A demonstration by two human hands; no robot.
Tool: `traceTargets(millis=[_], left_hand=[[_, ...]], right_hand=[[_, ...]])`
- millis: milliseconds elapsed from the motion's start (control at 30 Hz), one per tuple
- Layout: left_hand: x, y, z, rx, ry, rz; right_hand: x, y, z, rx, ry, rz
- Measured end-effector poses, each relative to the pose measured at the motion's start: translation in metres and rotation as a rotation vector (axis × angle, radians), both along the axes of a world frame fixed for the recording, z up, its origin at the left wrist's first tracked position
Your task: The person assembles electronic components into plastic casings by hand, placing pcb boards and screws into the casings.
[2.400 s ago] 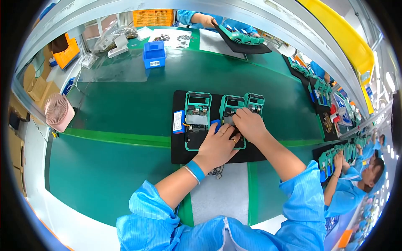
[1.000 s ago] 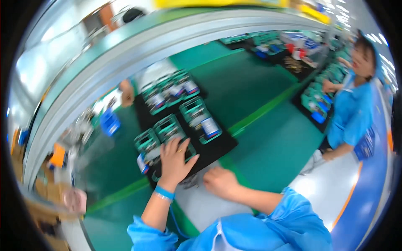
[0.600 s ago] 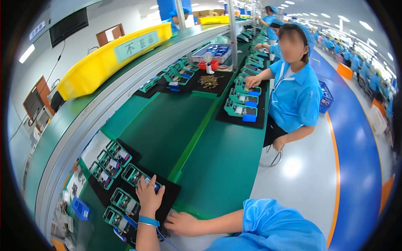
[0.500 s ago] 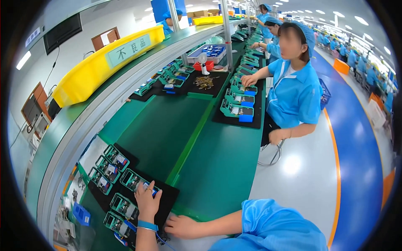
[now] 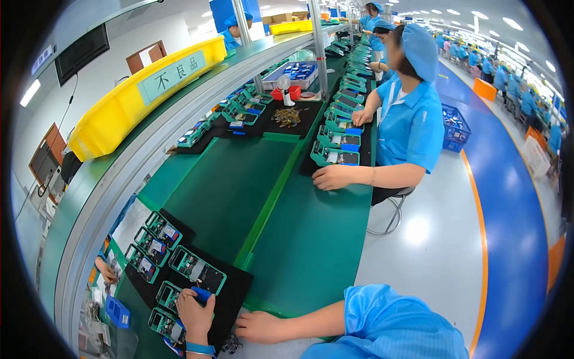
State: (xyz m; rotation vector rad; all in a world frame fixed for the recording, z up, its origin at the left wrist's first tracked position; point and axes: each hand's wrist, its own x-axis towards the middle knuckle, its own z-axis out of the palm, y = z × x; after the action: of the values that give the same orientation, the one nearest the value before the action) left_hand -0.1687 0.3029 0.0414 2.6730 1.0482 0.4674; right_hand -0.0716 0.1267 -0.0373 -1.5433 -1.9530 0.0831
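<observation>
One hand, the left hand [image 5: 196,314], closes thumb and fingers around a blue block [image 5: 202,295], held just beside the lower edge of a green-framed unit [image 5: 197,271]; whether the two touch cannot be told. A blue band [image 5: 200,349] circles the wrist. The right hand [image 5: 260,327] rests with its fingers loosely bent at the edge of the black mat [image 5: 236,290], above a pale strip [image 5: 260,349]; whether anything lies beneath its fingers cannot be told. Small grey metal parts [image 5: 232,344] lie in a heap between the two wrists.

The unit near the block lies on the mat, its inner parts exposed and its lower right end dark. Two similar units lie to its lower left, partly hidden by the left hand. Three more stand close together in a row [image 5: 149,246] beyond them, with blue-and-white blocks inside. A blue box [image 5: 117,311] stands to their left, near another person's hand [image 5: 107,272].

Farther out, across the green bench [image 5: 311,239], a co-worker [image 5: 412,119] reaches one hand to a line of green units, the other resting on the bench. Brassy pieces [image 5: 288,117] lie piled near a red container [image 5: 278,94], and a yellow bin [image 5: 113,122] stands on the shelf above.
</observation>
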Motion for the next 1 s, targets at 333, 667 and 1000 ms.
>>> traceTargets(millis=[333,667,1000], left_hand=[[0.025,-0.010,-0.014,0.052,-0.002,-0.107],[0.033,-0.009,-0.025,0.138,-0.017,-0.120],[0.029,-0.016,-0.022,0.137,-0.025,-0.108]], right_hand=[[0.002,0.001,0.001,0.029,0.009,-0.010],[0.000,0.002,-0.004,0.066,0.025,-0.022],[0.001,0.001,0.003,0.016,0.021,-0.002]])
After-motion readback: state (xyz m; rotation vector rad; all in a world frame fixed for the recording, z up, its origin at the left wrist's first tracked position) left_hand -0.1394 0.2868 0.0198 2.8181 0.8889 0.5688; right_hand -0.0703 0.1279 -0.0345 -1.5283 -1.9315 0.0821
